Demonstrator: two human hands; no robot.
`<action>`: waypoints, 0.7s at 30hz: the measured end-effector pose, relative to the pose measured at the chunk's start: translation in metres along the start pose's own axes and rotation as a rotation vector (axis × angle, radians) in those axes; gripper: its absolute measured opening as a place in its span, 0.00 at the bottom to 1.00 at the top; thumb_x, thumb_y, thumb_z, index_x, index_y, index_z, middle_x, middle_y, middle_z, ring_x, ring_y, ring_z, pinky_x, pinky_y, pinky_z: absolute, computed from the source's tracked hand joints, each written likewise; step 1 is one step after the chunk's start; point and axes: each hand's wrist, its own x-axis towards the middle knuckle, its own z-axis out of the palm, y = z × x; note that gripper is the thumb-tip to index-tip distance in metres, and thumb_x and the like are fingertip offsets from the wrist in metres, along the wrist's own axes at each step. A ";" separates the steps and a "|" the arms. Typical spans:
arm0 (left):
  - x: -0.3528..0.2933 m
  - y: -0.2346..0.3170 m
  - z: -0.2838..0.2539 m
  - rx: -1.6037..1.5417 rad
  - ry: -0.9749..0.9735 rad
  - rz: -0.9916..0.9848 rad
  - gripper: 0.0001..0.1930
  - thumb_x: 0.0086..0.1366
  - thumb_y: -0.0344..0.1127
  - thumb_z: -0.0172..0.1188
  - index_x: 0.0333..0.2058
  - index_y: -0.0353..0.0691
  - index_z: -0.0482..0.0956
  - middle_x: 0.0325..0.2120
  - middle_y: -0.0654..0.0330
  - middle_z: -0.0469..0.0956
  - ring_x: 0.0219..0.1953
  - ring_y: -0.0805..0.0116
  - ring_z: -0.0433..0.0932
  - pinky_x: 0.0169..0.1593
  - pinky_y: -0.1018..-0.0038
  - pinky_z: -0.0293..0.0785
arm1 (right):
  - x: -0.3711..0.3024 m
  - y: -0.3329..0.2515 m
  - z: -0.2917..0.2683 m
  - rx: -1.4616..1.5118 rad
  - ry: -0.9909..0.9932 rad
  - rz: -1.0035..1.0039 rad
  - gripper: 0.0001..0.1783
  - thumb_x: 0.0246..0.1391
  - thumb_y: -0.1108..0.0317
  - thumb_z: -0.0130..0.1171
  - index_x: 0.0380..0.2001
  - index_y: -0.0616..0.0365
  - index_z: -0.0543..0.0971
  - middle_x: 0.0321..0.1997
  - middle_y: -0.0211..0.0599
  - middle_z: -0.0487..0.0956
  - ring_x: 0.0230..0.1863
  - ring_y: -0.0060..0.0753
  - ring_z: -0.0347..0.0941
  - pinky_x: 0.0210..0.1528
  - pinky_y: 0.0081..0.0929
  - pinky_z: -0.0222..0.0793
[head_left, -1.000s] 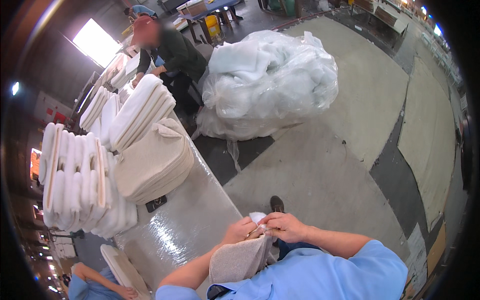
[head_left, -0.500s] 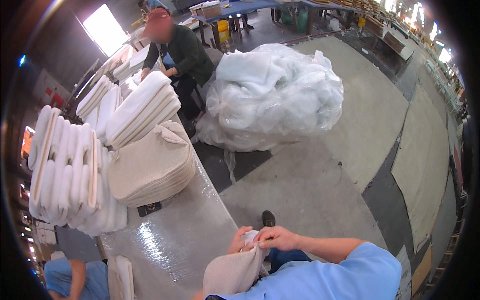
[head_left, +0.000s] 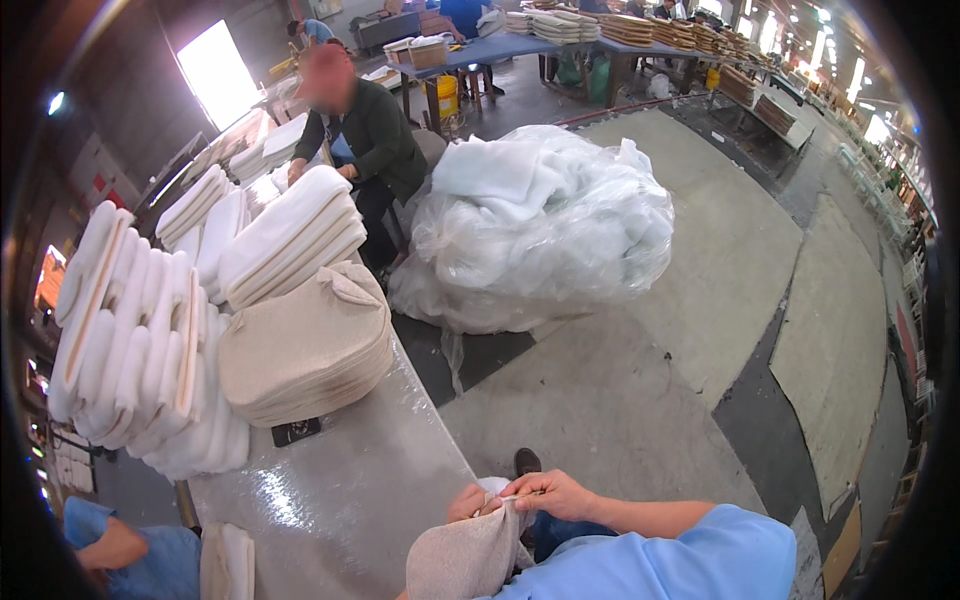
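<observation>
Beige cover (head_left: 465, 555) now sits lower over the white pad (head_left: 497, 487); the left hand (head_left: 468, 500) and right hand (head_left: 548, 493) pinch its opening shut-fisted, stuffing nearly done.

The beige woven fabric cushion cover (head_left: 465, 560) runs off the near edge, so its lower part is unseen. It hides most of the left hand (head_left: 467, 502); only the knuckles show. What white piece the right hand (head_left: 545, 492) pinches is too small to tell. At the near left, a white folded pad (head_left: 228, 562) and a blue-sleeved person (head_left: 120, 550) are cut off. Far worktables blur together.
</observation>
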 end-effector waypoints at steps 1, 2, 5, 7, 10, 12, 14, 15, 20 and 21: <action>0.000 -0.002 0.003 -0.042 0.023 -0.018 0.11 0.71 0.37 0.69 0.36 0.34 0.87 0.36 0.59 0.80 0.38 0.70 0.78 0.42 0.72 0.73 | 0.000 0.001 -0.002 0.031 0.000 0.004 0.10 0.67 0.65 0.67 0.40 0.62 0.88 0.60 0.33 0.81 0.55 0.22 0.74 0.60 0.29 0.70; -0.001 -0.004 0.008 -0.085 0.045 -0.037 0.11 0.70 0.37 0.69 0.35 0.34 0.87 0.36 0.59 0.80 0.39 0.70 0.78 0.42 0.73 0.73 | 0.000 0.003 -0.004 0.063 0.001 0.007 0.10 0.68 0.66 0.66 0.39 0.62 0.88 0.60 0.31 0.81 0.53 0.20 0.73 0.58 0.28 0.69; -0.001 -0.010 0.016 -0.198 0.065 -0.076 0.11 0.70 0.36 0.70 0.34 0.33 0.86 0.37 0.59 0.80 0.40 0.71 0.78 0.44 0.73 0.73 | 0.005 0.010 -0.010 0.137 -0.025 0.050 0.10 0.69 0.64 0.65 0.38 0.60 0.88 0.59 0.31 0.81 0.52 0.19 0.72 0.57 0.27 0.68; -0.002 -0.014 0.019 -0.232 0.080 -0.080 0.10 0.69 0.37 0.70 0.35 0.33 0.87 0.38 0.58 0.80 0.42 0.68 0.79 0.46 0.72 0.74 | 0.014 0.019 -0.013 0.187 -0.051 0.027 0.11 0.70 0.63 0.65 0.38 0.60 0.87 0.58 0.30 0.81 0.52 0.19 0.72 0.57 0.26 0.67; -0.006 -0.020 0.021 -0.169 0.077 0.012 0.11 0.69 0.37 0.71 0.39 0.34 0.88 0.39 0.55 0.81 0.44 0.62 0.81 0.48 0.68 0.76 | 0.005 0.021 -0.013 0.143 -0.021 0.008 0.11 0.69 0.63 0.65 0.37 0.60 0.86 0.56 0.29 0.81 0.55 0.22 0.72 0.60 0.29 0.67; -0.006 -0.028 0.017 -0.060 0.021 0.074 0.11 0.68 0.37 0.71 0.40 0.34 0.88 0.40 0.54 0.81 0.44 0.59 0.81 0.49 0.67 0.76 | -0.010 0.008 -0.004 0.050 0.039 -0.002 0.10 0.68 0.63 0.66 0.37 0.60 0.86 0.55 0.30 0.81 0.56 0.23 0.73 0.61 0.29 0.68; -0.011 -0.036 0.018 -0.050 0.016 0.041 0.11 0.68 0.36 0.71 0.41 0.34 0.88 0.40 0.53 0.81 0.44 0.58 0.81 0.50 0.67 0.76 | -0.017 0.008 0.004 -0.088 0.146 -0.022 0.09 0.67 0.64 0.67 0.38 0.59 0.87 0.55 0.32 0.82 0.57 0.24 0.74 0.61 0.30 0.71; -0.006 -0.027 0.021 -0.084 0.011 0.013 0.11 0.68 0.36 0.71 0.42 0.34 0.87 0.40 0.53 0.81 0.44 0.58 0.81 0.51 0.67 0.76 | -0.020 0.017 0.002 -0.071 0.190 -0.071 0.09 0.66 0.64 0.68 0.39 0.59 0.87 0.55 0.32 0.82 0.57 0.25 0.75 0.60 0.30 0.72; 0.006 0.001 0.017 -0.071 -0.126 -0.122 0.12 0.73 0.39 0.66 0.40 0.34 0.86 0.40 0.57 0.77 0.42 0.66 0.78 0.46 0.70 0.73 | -0.031 0.018 0.013 -0.140 0.365 -0.091 0.10 0.64 0.64 0.70 0.39 0.61 0.88 0.54 0.31 0.80 0.51 0.24 0.75 0.53 0.26 0.73; 0.008 0.006 0.016 -0.080 -0.155 -0.143 0.12 0.73 0.38 0.66 0.39 0.34 0.86 0.41 0.58 0.77 0.43 0.67 0.77 0.47 0.72 0.73 | -0.034 0.020 0.013 -0.130 0.372 -0.079 0.11 0.64 0.63 0.70 0.39 0.61 0.88 0.54 0.31 0.80 0.50 0.23 0.74 0.52 0.25 0.72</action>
